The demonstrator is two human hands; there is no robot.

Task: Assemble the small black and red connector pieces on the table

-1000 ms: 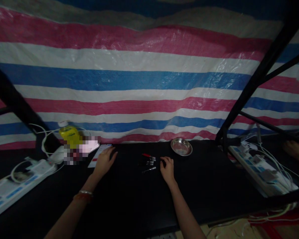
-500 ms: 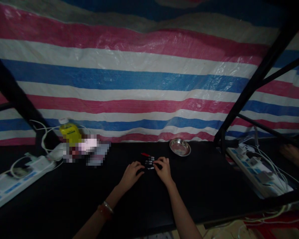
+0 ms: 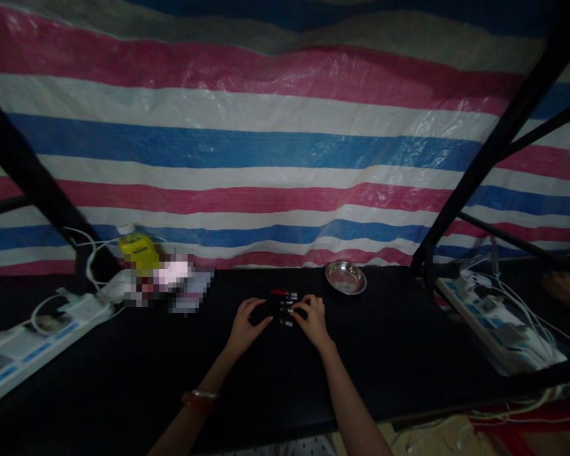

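Several small dark pen-like parts with silver tips lie in a row on the black table; the farthest one has a red body. My left hand rests on the table just left of them, fingers curled toward the row. Just right of the row sits my right hand, and its fingertips touch the silver ends. The light is too dim to tell whether either hand pinches a part.
A round metal dish stands behind my right hand. A yellow bottle and blurred items sit at back left. White power strips with cables lie at left and right. A striped tarp hangs behind.
My left hand came from the far left of the table to the left side of the small parts. The right hand edged forward onto their tips.
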